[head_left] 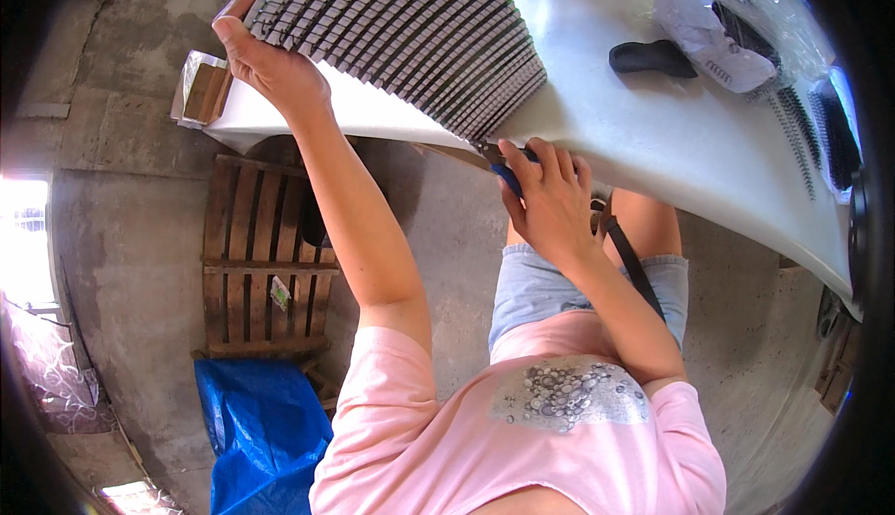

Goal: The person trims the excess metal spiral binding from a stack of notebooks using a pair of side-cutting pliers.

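Note:
A wide panel (pixel 401 35) covered in rows of small whitish blocks with dark strips between them leans over the white tabletop. My left hand (pixel 275 68) is closed on its left edge and holds it tilted. At the panel's near lower corner, my right hand (pixel 550 193) grips a hand tool with blue handles (pixel 506 178). The tool's short dark metal head touches or nearly touches that corner; whether it is pliers or scissors is not clear. My right fingers partly cover the handles.
On the white-covered table (pixel 597 142) lie a black pad-like object (pixel 653 58), white plastic bags (pixel 727 54) and dark spiky strips (pixel 797 137). A cardboard box (pixel 207 94) sits by the table's left end. Below are a wooden pallet (pixel 266 264) and a blue tarp (pixel 256 422).

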Tool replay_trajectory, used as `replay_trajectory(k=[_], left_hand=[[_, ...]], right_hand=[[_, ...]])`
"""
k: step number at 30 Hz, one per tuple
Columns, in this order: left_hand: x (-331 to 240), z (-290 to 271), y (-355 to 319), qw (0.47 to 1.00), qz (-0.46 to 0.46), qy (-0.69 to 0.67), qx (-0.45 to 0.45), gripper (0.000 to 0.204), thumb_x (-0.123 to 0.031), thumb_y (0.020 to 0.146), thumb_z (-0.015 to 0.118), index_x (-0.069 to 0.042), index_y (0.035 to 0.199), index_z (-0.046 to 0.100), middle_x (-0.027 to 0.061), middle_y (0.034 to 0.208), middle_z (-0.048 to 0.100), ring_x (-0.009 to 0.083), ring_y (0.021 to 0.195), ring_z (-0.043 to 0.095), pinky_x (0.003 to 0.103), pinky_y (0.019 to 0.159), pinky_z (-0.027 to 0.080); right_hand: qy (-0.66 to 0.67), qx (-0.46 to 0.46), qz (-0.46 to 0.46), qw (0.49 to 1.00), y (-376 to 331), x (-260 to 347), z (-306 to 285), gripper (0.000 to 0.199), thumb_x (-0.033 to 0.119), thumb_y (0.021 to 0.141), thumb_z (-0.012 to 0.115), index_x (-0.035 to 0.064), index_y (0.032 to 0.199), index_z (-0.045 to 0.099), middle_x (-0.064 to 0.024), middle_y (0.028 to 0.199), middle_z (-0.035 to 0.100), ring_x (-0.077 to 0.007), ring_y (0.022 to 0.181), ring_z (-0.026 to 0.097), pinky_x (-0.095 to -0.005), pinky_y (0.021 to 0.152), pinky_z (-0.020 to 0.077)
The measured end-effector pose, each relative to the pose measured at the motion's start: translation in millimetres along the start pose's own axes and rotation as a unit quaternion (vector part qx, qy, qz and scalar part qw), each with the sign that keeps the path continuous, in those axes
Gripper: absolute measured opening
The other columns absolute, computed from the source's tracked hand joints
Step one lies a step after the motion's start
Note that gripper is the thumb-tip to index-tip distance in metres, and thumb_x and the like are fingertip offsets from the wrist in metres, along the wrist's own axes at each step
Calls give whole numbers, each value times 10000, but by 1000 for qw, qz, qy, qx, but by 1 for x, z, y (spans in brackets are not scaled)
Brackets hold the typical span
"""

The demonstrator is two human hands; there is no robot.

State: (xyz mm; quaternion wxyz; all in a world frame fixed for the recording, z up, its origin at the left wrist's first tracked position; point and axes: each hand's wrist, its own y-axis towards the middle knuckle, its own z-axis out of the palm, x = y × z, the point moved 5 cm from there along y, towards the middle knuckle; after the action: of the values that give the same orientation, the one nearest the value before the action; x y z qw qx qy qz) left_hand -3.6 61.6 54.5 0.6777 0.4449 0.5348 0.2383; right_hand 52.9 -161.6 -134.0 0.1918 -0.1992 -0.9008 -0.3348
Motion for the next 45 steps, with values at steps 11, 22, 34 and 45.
replay_trajectory(k=[11,22,34,45], left_hand=[[4,-4,0,1000,2,6,1,691,-607,921,292,13,1063,562,175,969,642,246,856,676,356,732,608],[3,-4,0,1000,0,6,6,665,-594,928,291,-5,1056,571,166,996,639,242,872,674,347,764,604],[8,-6,2,1000,12,3,1,667,-580,934,283,11,1055,568,170,967,649,245,848,681,339,718,615],[0,-4,-2,1000,-10,4,-6,659,-585,930,289,-2,1057,570,172,992,639,248,879,672,347,733,613]], right_hand=[[69,35,10,997,7,-6,10,322,235,839,599,164,1153,576,-91,1024,574,-258,872,587,-420,723,445],[82,46,52,994,4,-5,-6,357,225,818,640,130,1157,578,-118,1039,573,-272,920,566,-394,774,434],[-25,60,8,998,7,1,1,366,216,801,605,167,1159,544,-84,1032,556,-261,938,557,-457,776,408],[274,128,155,941,-4,-22,26,301,217,820,602,107,1099,578,-112,800,613,-302,735,616,-410,644,467]])
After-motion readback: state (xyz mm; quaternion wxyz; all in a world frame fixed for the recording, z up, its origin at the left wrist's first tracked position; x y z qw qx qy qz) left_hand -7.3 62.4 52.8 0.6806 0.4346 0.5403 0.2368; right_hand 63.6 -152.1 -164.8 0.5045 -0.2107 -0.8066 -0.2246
